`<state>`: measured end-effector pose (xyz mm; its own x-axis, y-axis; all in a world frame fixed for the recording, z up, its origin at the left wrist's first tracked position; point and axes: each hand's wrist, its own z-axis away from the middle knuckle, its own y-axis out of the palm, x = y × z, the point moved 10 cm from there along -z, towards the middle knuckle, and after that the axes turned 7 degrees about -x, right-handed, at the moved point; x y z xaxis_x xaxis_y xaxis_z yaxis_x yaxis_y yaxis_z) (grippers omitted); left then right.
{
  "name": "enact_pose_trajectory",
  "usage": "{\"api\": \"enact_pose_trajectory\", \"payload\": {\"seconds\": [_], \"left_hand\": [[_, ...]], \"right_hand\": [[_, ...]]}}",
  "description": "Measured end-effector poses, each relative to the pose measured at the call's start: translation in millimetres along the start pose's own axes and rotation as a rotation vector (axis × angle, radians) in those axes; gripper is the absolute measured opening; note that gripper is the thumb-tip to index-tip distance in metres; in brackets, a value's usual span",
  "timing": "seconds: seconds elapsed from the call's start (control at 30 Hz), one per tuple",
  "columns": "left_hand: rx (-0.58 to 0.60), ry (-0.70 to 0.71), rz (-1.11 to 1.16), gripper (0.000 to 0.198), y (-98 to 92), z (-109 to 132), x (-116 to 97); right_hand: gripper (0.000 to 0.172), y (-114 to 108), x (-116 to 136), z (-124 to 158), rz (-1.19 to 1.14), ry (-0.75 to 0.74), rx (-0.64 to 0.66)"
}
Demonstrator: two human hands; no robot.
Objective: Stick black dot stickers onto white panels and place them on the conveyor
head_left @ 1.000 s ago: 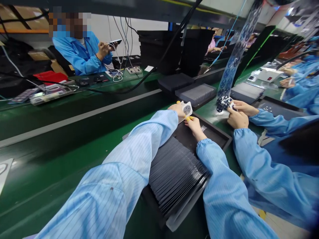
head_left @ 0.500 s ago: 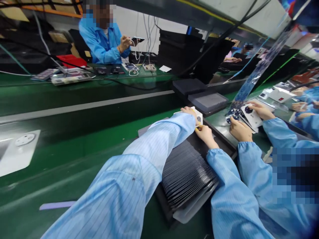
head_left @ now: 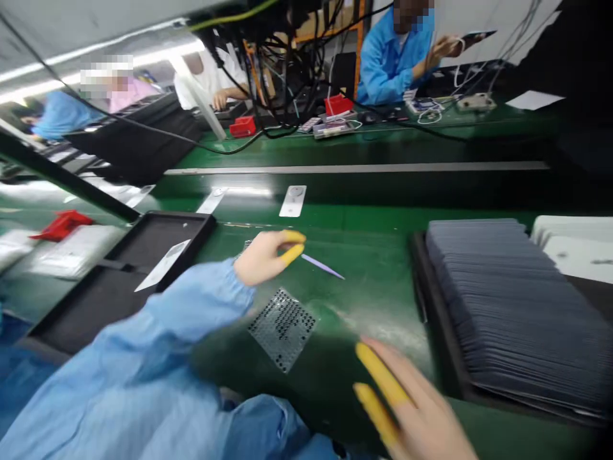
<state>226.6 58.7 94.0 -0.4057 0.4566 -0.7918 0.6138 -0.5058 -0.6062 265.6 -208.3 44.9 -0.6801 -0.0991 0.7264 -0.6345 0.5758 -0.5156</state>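
Left hand [head_left: 265, 257] (in yellow finger covers [head_left: 292, 255]) near purple stick [head_left: 324, 266], dotted sheet [head_left: 282, 329] on green tabletop [head_left: 383, 300], right hand [head_left: 424, 409] with fingers parted, black tray [head_left: 445, 321] at right.

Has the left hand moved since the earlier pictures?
Yes: the left hand went leftward, from beyond the dark sheets to over the green bench, near the purple stick.

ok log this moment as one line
left hand: near purple stick, seemingly empty | right hand: seemingly empty | dotted sheet: on green bench | dark sheets: in black tray at right
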Motion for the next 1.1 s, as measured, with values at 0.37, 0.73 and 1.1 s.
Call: {"api": "enact_pose_trajectory", "payload": {"seconds": [0.37,0.73,1.1], "left_hand": [[-0.114,-0.387,0.281,0.038,-19.4,144.9,193.6],[0.138,-0.635,0.865,0.045,36.9,155.7,184.3],[-0.023,-0.651,0.984,0.037,41.3,166.2,179.2]], "right_hand": [[0.057,146.6,-7.6,-11.7,0.192,-0.252,0.146],[0.048,130.2,34.2,-34.7,0.236,-0.172,0.204],[0.026,170.3,39.7,-48.0,0.175,-0.308,0.021]]}}
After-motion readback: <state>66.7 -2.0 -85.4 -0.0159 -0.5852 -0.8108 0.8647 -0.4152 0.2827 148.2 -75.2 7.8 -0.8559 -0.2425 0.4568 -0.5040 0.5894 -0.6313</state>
